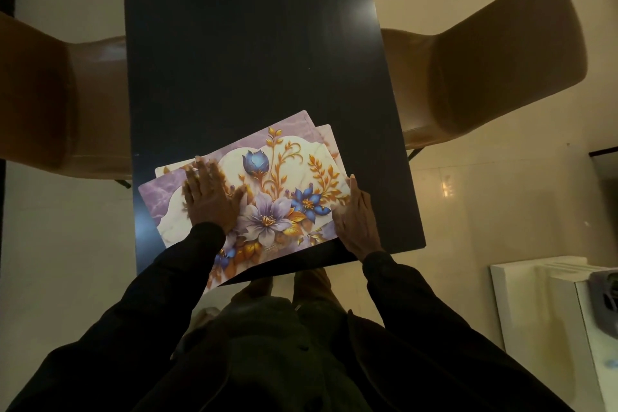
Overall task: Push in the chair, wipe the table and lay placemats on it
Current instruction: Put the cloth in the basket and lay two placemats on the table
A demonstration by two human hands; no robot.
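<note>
Floral placemats (284,157) stacked askew at dark tabletop's (234,60) near end, overhanging it; left grip (210,201) flat, pressing on top w/ straight fingers; right grip (356,217) at stack's right edge, hold unclear; mats prob. light, bendy, slick: lift by edges.

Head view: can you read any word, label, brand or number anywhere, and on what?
No readable text anywhere.
placemats: flower and leaf print only, no lettering; parts lie under the left hand and the right hand.
table, left-side chair, right-side chair: nothing written shows.
white cabinet: no label shows.
</note>
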